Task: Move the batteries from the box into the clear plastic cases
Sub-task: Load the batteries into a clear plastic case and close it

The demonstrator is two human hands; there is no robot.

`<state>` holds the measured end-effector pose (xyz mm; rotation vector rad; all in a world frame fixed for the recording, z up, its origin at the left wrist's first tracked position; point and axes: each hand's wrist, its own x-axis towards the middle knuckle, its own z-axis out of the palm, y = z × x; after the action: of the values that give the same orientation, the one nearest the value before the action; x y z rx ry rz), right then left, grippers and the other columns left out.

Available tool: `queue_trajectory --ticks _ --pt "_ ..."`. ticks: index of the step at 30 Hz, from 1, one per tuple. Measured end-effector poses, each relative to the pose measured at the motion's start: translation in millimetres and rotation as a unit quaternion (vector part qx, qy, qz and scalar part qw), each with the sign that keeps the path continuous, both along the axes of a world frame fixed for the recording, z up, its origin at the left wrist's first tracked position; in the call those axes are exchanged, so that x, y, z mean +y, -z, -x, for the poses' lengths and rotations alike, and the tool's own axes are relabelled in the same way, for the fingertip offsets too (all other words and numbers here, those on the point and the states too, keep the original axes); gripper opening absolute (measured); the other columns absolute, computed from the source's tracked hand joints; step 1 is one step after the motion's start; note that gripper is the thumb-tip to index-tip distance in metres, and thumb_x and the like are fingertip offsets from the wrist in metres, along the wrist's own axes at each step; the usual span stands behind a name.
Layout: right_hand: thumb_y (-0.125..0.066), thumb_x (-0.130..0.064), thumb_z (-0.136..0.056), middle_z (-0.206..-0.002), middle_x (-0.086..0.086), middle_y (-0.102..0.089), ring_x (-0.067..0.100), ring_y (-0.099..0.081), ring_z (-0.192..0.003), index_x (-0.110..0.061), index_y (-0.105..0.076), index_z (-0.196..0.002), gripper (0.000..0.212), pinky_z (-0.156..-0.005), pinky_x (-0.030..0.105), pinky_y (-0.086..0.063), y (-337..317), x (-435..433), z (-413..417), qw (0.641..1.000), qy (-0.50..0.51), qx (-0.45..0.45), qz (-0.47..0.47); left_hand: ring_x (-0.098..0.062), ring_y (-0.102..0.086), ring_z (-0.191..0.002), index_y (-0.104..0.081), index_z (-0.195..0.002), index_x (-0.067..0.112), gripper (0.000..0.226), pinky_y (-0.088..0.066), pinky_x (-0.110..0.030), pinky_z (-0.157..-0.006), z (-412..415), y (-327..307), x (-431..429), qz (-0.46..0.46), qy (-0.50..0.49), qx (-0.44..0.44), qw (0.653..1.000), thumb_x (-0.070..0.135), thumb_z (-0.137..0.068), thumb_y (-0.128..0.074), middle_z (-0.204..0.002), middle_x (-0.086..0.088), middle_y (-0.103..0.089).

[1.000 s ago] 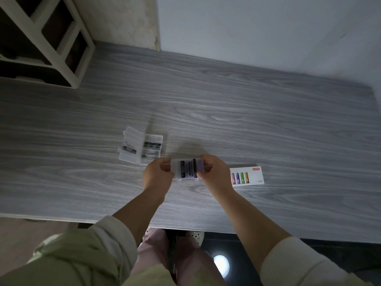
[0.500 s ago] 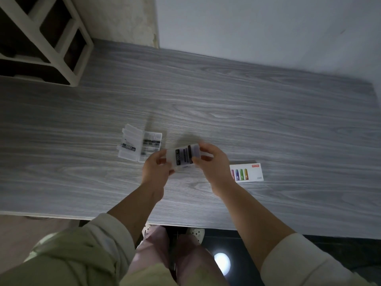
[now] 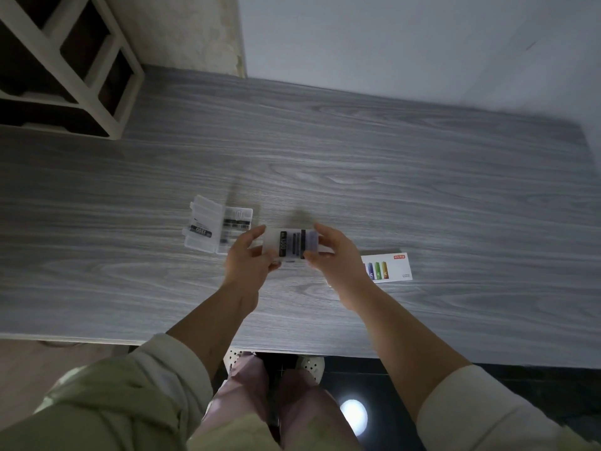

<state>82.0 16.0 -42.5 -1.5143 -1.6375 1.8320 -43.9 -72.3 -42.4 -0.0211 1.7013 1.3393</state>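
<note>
The head camera looks down on a grey wood-grain table (image 3: 357,157) that fills the middle of the frame, with a pale wall along the top and a white shelf unit (image 3: 74,70) in the upper left corner.

Just below the centre of the frame, both hands hold a clear plastic case (image 3: 291,244) between them, raised a little above the table. The left hand (image 3: 248,262) grips its left end, with the thumb on the near edge and the fingers curled over the far edge. The right hand (image 3: 335,255) pinches the right end, with the thumb at the near side and the fingertips on top. The case carries a dark label with pale print; what lies inside it is too blurred to tell.

To the left of the hands, a second clear case (image 3: 218,227) lies open flat on the table, its two halves spread side by side. Its right half lies partly behind the left hand's fingers.

To the right of the right hand, a white battery box (image 3: 388,266) lies flat on the table, with coloured batteries printed on its top. Its left end is hidden behind the right wrist.

At the bottom of the frame, pale green sleeves (image 3: 130,395) are pushed up on both forearms, with pink trousers (image 3: 247,395) and a dark floor below the table edge.
</note>
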Motion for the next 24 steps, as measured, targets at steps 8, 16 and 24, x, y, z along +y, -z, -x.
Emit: queue_trajectory --ticks 8,16,24 --pt "-0.067 0.002 -0.081 -0.117 0.000 -0.062 0.010 -0.063 -0.099 -0.021 -0.051 -0.133 0.059 -0.078 0.029 -0.059 -7.4 4.7 -5.6 1.000 0.013 0.025 -0.012 -0.021 -0.063 -0.102 -0.062 -0.121 0.026 0.046 -0.057 -0.035 -0.086 -1.4 -6.2 -0.8 -0.028 0.071 0.056 0.995 -0.006 -0.088 -0.059 -0.115 -0.006 -0.060" --pt "-0.061 0.000 -0.085 -0.105 -0.005 -0.068 0.004 -0.065 -0.096 -0.037 -0.059 -0.097 0.040 -0.080 0.021 -0.052 -12.4 8.9 1.1 0.998 0.005 0.053 -0.035 -0.024 -0.066 -0.098 -0.050 -0.134 0.029 0.056 -0.057 -0.031 -0.080 -1.3 -5.2 -0.5 -0.022 0.082 0.063 0.994 -0.001 -0.088 -0.061 -0.112 -0.010 -0.060" --pt "-0.062 -0.005 -0.085 -0.111 0.005 -0.067 0.014 -0.065 -0.100 -0.043 -0.066 -0.086 0.039 -0.088 0.035 -0.055 -16.5 14.4 0.1 0.992 -0.086 0.038 -0.080 -0.027 -0.064 -0.104 -0.050 -0.134 0.027 0.057 -0.057 -0.038 -0.087 1.4 -2.6 -6.6 -0.034 0.089 0.033 0.995 -0.001 -0.087 -0.064 -0.117 -0.015 -0.057"
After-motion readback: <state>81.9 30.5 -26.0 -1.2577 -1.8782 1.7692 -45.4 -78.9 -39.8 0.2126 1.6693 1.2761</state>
